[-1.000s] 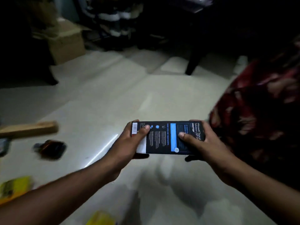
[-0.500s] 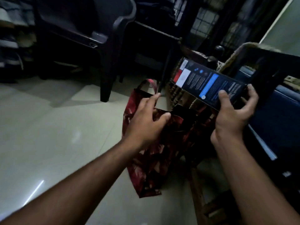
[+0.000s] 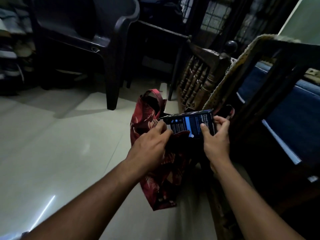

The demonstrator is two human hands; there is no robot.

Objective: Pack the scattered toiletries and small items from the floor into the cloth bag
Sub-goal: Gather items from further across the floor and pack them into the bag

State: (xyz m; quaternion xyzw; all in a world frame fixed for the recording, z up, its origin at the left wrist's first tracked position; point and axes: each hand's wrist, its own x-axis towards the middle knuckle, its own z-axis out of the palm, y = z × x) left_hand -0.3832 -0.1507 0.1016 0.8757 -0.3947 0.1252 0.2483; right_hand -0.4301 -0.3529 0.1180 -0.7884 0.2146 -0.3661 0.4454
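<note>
Loading a flat box into the cloth bag. Our right hand (image 3: 215, 137) grips the dark box (image 3: 190, 124) at its near end, thumb pressed on the printed face and the other fingers curled round the far edge. The box lies tilted just above the mouth of the red patterned bag (image 3: 152, 179), its lower edge touching or nearly touching the cloth. Our left hand (image 3: 152, 144) pinches the near rim of the bag, fingers curled on the fabric, to hold the mouth open (how wide it gapes is hidden by the hand and the box). The bag stands slumped on the tiled floor (image 3: 60, 144), beside a wooden bed frame (image 3: 199, 80) and in front of a dark plastic chair (image 3: 103, 40).

To do this step well, we judge that the left hand should pull the rim toward us and slightly up, so the soft cloth does not fold under the box. The right hand should turn the box end-first and slide it down along the inner wall, releasing only once it rests inside. Other loose items are not in view here.
</note>
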